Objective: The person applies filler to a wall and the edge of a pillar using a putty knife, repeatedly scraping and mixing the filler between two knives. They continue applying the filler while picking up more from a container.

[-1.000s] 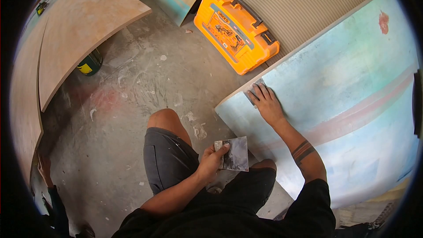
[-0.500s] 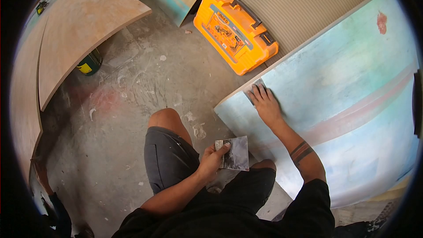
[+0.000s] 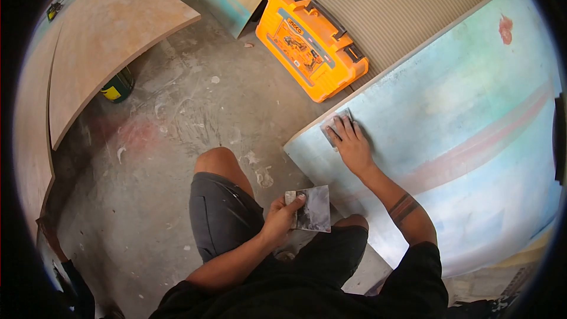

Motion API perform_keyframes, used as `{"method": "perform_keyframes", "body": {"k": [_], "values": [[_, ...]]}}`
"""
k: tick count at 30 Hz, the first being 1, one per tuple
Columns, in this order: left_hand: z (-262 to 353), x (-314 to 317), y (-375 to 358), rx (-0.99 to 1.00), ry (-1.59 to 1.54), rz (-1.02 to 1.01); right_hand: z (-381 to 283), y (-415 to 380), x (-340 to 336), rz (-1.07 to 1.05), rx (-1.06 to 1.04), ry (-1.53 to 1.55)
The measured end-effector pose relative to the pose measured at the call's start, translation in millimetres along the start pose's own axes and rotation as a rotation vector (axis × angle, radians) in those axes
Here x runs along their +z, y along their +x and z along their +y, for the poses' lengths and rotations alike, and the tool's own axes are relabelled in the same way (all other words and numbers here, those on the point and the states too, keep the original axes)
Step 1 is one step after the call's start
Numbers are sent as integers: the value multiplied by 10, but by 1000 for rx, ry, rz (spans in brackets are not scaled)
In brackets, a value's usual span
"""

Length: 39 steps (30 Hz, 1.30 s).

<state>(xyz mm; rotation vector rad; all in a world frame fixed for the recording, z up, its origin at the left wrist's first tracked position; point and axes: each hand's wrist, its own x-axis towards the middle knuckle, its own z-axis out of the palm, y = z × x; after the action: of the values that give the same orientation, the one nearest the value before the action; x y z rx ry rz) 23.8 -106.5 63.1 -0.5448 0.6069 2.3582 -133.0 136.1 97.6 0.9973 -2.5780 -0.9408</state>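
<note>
My left hand (image 3: 280,220) grips a flat square grey plate (image 3: 316,207) in front of my knees, thumb on top; dark smears cover part of the plate. My right hand (image 3: 355,151) lies over a small flat grey plate (image 3: 328,132), fingers pressed on its face, near the corner of a large painted board (image 3: 437,118). Light blue and green cover this board, with a pinkish band across it and a red-brown patch near the top right. The smaller plate is partly hidden under my fingers.
An orange tool case (image 3: 313,44) lies beyond the board's edge, by a ribbed brown sheet (image 3: 390,6). Curved wooden panels (image 3: 112,41) stand at left, near a dark green can (image 3: 120,87). Another person's hand (image 3: 49,233) touches a panel at lower left. The concrete floor (image 3: 171,201) is stained.
My right hand and its plate have shifted slightly along the board near its corner, showing more of the plate. The left hand keeps its plate. The whole view has shifted slightly.
</note>
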Motion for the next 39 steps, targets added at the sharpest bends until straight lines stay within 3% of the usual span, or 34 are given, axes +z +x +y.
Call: {"method": "perform_keyframes", "body": {"k": [39], "values": [[36,6,-22,-45,-36,-3,75,90,196,-49,7,88]]}}
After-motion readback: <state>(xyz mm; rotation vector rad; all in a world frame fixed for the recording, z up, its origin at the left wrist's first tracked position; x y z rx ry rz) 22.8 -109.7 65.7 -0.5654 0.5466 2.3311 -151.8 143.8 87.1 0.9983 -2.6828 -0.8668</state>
